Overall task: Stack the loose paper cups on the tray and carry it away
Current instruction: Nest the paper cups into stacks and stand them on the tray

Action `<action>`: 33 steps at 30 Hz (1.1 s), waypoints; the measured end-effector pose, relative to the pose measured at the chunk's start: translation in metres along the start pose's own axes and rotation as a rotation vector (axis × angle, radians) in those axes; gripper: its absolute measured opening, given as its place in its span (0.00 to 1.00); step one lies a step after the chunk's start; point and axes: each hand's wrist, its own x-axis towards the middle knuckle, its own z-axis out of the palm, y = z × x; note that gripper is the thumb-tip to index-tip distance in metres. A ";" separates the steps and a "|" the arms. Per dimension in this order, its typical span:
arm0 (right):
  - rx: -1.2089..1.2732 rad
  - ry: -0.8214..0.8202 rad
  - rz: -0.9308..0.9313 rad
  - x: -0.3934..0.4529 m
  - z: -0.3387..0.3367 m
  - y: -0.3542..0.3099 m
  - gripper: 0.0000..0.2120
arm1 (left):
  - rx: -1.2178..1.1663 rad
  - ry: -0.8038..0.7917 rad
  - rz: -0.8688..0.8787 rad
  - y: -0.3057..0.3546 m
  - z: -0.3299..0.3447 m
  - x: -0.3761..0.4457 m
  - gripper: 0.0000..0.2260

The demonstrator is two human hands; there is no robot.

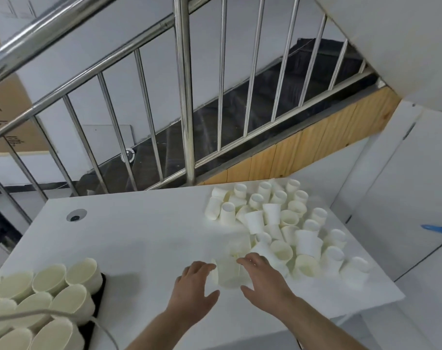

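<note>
Far left of the hands: a cardboard box [6, 107] behind the rail [93, 72], dark handwritten characters on its side, not legible. Below it, at the table's [139, 236] near-left corner, a dark tray [98, 306] packed with upright cups [49, 277], mouths up, several looking nested. A pale cable [63, 315] arcs across the front of them.

Left of the grip, farther back: a round grommet hole [76, 215] in the tabletop. Bare white surface lies between tray and hands.

Centre: left hand [193, 286], fingers curled on the left side of a blurred cup [227, 272]; right hand [261, 276], fingers spread, tips on its top and right side. Both hands hold the one cup between them. Blur hides whether it is one cup or a short nest, and whether it rests on the table or is lifted.

Just right of the grip and behind it: the loose pile [278, 223], many white cups, some upright, some inverted, some on their sides, touching and overlapping. The nearest ones lie against the right hand's fingers.

Behind the table: steel balusters, a dark stairway, a wood-panelled stringer [316, 142]. Far right: white cabinet panels with a blue mark [434, 228]. No print visible on any cup.
</note>
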 end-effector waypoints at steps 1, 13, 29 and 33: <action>0.003 -0.002 -0.001 0.009 0.000 0.002 0.29 | -0.006 0.002 -0.004 -0.002 0.001 0.009 0.25; -0.051 -0.077 0.023 0.150 -0.010 0.011 0.29 | -0.116 0.054 -0.154 -0.057 -0.014 0.130 0.24; -0.446 -0.142 0.094 0.329 0.023 0.011 0.35 | -0.151 -0.007 -0.221 -0.121 -0.017 0.216 0.24; -0.457 -0.154 0.111 0.334 0.031 0.013 0.33 | -0.157 -0.015 -0.228 -0.124 -0.015 0.225 0.24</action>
